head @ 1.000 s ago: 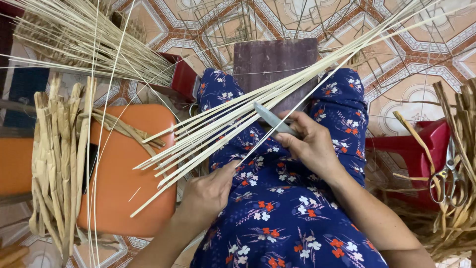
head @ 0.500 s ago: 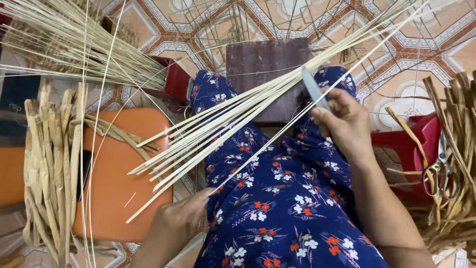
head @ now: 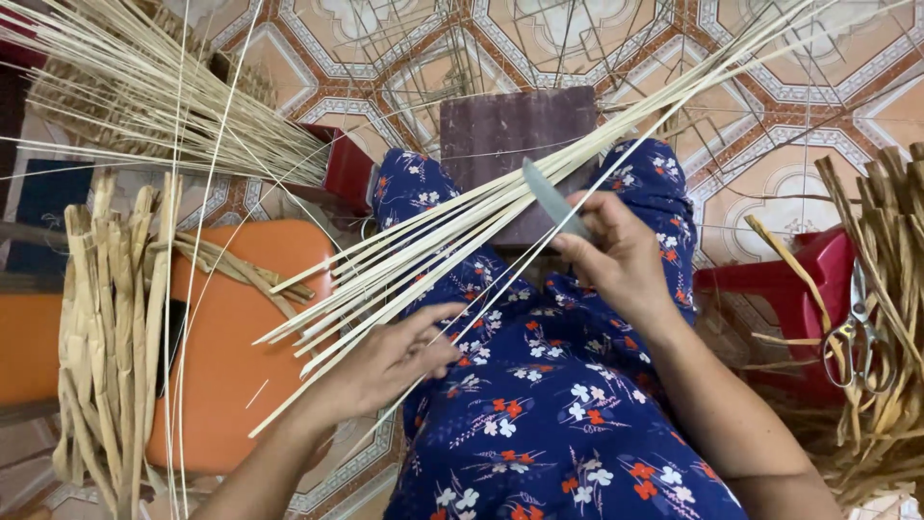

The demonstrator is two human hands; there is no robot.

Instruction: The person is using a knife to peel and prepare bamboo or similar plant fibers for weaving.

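Knife [head: 553,200] slid down strips [head: 462,231] w/ right hand [head: 621,255]; left hand [head: 390,361] steadies.

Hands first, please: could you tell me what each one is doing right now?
Left hand: open, fingers resting on the bundle of strips.
Right hand: closed on the knife.

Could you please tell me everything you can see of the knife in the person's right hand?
The knife shows a flat, grey blade, metal by its look, tapering to a rounded tip that points up and to the left. Its handle is hidden inside the right hand, whose fingers close around it. The blade lies across the bundle of pale thin strips that slants over the lap, in front of a dark wooden block. Whether its edge touches the strips cannot be told.
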